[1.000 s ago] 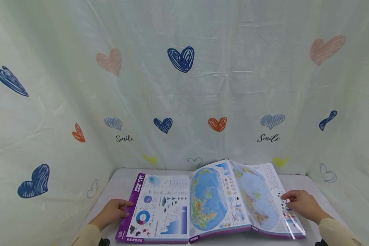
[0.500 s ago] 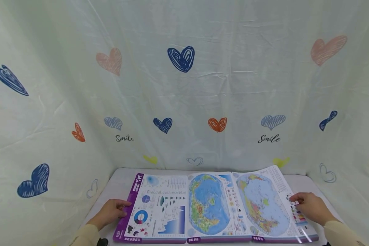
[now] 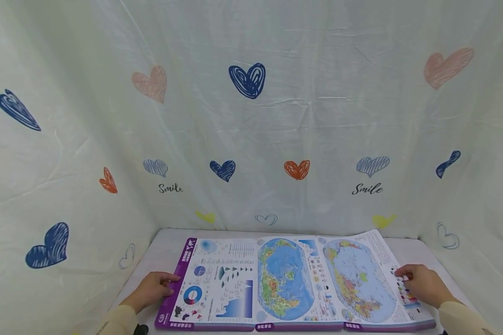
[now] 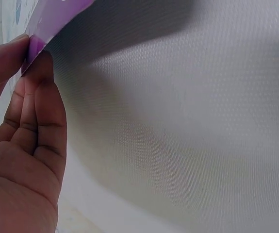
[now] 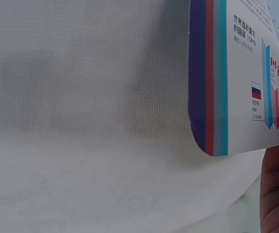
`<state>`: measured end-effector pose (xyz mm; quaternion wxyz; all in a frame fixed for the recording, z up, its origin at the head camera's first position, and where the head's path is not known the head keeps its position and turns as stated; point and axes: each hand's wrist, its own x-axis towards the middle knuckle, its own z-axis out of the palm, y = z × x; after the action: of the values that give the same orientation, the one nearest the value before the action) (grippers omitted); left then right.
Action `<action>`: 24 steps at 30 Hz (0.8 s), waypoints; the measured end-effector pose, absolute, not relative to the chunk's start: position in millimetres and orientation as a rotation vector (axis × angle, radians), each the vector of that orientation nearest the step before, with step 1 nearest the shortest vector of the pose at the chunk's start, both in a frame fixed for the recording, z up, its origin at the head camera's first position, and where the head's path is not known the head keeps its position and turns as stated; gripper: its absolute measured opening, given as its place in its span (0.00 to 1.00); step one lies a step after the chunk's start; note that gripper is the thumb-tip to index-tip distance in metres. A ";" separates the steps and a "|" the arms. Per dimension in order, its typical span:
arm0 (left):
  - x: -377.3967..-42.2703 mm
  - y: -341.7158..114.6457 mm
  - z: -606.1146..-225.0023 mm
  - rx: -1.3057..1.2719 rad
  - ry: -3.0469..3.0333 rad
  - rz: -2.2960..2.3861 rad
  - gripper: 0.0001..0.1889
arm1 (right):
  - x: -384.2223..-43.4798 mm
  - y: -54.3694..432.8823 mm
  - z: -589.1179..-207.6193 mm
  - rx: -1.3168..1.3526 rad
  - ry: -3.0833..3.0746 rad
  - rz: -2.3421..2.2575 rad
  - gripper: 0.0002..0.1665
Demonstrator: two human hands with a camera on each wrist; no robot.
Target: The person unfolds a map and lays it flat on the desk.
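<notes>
A fold-out world map (image 3: 282,279) lies opened across the table in the head view, its panels spread side by side. The left panel carries charts and a purple border; two blue oval maps fill the other panels. My left hand (image 3: 152,289) pinches the purple left edge; in the left wrist view the thumb is on the printed face and the fingers (image 4: 49,114) are behind the lifted purple edge (image 4: 57,22). At the right edge my right hand (image 3: 428,284) grips the last panel, with fingers (image 5: 275,187) under the flag-printed sheet (image 5: 241,73) in the right wrist view.
The white table (image 3: 406,246) borders on a pale curtain (image 3: 268,130) printed with hearts and "Smile", which encloses the back and both sides. The far right corner of the map rises slightly near the back curtain.
My right hand has moved right, drawing the map's right panels from raised folds to nearly flat. The left hand stays almost in place. Little differs over the last half second.
</notes>
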<state>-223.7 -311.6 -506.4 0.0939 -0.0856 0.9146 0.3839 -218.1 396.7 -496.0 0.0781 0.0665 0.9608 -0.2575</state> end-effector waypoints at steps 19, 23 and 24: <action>-228.8 -310.3 -506.6 -0.277 2.745 1.012 0.09 | -218.7 400.2 -498.8 0.211 2.837 -0.728 0.13; -229.3 -308.5 -505.7 -0.261 2.790 0.955 0.08 | -217.6 402.3 -497.9 0.178 2.845 -0.707 0.16; -229.7 -308.1 -505.2 -0.257 2.802 0.936 0.08 | -217.3 403.3 -497.4 0.154 2.860 -0.696 0.17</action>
<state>-229.7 -308.1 -505.2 0.0880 -0.0864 0.9413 0.3144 -217.3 403.3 -497.4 0.0968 0.0518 0.9657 -0.2352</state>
